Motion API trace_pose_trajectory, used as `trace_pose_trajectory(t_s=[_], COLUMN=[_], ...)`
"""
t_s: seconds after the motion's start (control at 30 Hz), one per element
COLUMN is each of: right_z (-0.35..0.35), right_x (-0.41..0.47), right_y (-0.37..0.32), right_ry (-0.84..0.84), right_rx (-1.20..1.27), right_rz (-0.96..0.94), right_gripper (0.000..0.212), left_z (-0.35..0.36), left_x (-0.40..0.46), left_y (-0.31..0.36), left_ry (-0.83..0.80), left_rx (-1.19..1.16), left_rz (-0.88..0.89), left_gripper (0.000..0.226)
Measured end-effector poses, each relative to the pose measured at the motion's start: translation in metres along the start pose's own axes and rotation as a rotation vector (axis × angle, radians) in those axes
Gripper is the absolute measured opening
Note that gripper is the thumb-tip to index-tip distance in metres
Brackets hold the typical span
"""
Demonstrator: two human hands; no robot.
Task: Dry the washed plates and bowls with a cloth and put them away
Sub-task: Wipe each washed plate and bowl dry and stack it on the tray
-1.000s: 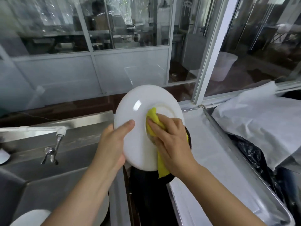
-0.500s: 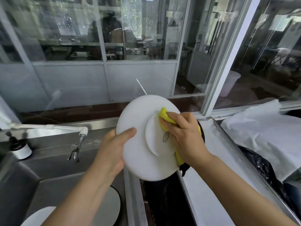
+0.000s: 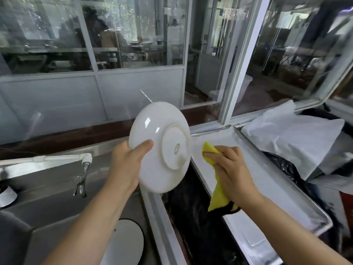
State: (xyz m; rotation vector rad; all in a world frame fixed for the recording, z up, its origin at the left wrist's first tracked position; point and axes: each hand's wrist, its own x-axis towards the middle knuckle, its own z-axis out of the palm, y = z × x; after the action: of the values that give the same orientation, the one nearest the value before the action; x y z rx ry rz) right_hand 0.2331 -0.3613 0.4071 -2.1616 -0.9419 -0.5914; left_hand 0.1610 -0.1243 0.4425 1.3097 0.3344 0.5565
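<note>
Glossy round white plate (image 3: 160, 148), underside and raised foot ring showing, gripped at its rim by the left hand (image 3: 126, 167) — thumb across the back. Just right of it, apart, soft yellow cloth (image 3: 216, 178) bunched in the clenched right hand (image 3: 232, 171) — tail hanging below.

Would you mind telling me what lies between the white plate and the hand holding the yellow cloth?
Nothing solid: in the head view a narrow gap separates the white plate from the right hand and its yellow cloth, showing only the white-lined tray behind.

The left hand (image 3: 126, 167) hides its fingers behind the white plate (image 3: 158, 146), whose front face is turned away. In the sink (image 3: 47, 197), another plate (image 3: 126, 243) is cut off by the bottom edge.
</note>
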Motion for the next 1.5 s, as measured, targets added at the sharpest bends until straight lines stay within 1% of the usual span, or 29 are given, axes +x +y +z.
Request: trace_pose_trajectory(t_s=[0.1,0.13,0.2,0.27,0.33,0.37,0.47,0.53,0.6,0.67,0.73,0.8,0.87,1.0,1.1,1.23,1.3,1.43,1.5], right_z=[-0.019,-0.024,-0.034,-0.045,-0.054,-0.058,-0.066,-0.069,-0.069,-0.068,-0.067,-0.068,-0.067,-0.062,-0.057,-0.051,-0.047,-0.042,-0.041], right_x=[-0.026,-0.034,-0.045,-0.05,-0.053,-0.055,-0.061,-0.067,-0.071,-0.073,-0.075,-0.075,-0.074,-0.071,-0.071,-0.071,-0.072,-0.075,-0.072], right_y=[0.046,0.062,0.095,0.128,0.161,0.177,0.22,0.243,0.261,0.274,0.284,0.293,0.301,0.311,0.314,0.316,0.316,0.313,0.308], right_ry=[0.037,0.062,0.122,0.167,0.185,0.192,0.214,0.218,0.226,0.234,0.23,0.225,0.225,0.253,0.255,0.241,0.245,0.243,0.221], right_rx=[0.171,0.216,0.265,0.299,0.308,0.307,0.303,0.314,0.347,0.388,0.41,0.418,0.429,0.484,0.509,0.488,0.488,0.512,0.489], right_rz=[0.337,0.419,0.526,0.577,0.619,0.643,0.682,0.704,0.74,0.781,0.8,0.806,0.827,0.866,0.866,0.884,0.908,0.949,0.924], right_gripper=[0.032,0.032,0.035,0.043,0.049,0.051,0.051,0.049,0.047,0.046,0.045,0.047,0.047,0.043,0.044,0.046,0.046,0.042,0.043], left_z=[0.032,0.046,0.08,0.118,0.157,0.176,0.229,0.257,0.28,0.296,0.306,0.313,0.314,0.313,0.311,0.309,0.308,0.305,0.307], left_x=[0.009,0.015,0.026,0.039,0.054,0.061,0.08,0.09,0.098,0.104,0.107,0.112,0.118,0.123,0.121,0.12,0.118,0.113,0.112], left_y=[-0.021,-0.03,-0.052,-0.073,-0.096,-0.108,-0.148,-0.177,-0.206,-0.226,-0.241,-0.255,-0.27,-0.293,-0.307,-0.322,-0.328,-0.34,-0.334], left_ry=[-0.045,-0.044,-0.063,-0.106,-0.157,-0.203,-0.372,-0.504,-0.622,-0.74,-0.861,-0.878,-0.913,-0.891,-0.882,-0.79,-0.778,-0.816,-0.841], left_rx=[0.198,0.306,0.527,0.693,0.855,0.944,1.161,1.25,1.336,1.39,1.501,1.624,1.721,1.822,1.871,1.83,1.812,1.836,1.782], left_rz=[0.047,0.07,0.112,0.171,0.253,0.302,0.48,0.583,0.646,0.737,0.823,0.852,0.897,0.947,1.009,1.087,1.1,1.0,0.878], left_gripper=[0.006,0.009,0.013,0.01,0.018,0.018,0.02,0.018,0.02,0.011,0.026,0.036,0.038,0.035,0.03,0.029,0.028,0.029,0.033])
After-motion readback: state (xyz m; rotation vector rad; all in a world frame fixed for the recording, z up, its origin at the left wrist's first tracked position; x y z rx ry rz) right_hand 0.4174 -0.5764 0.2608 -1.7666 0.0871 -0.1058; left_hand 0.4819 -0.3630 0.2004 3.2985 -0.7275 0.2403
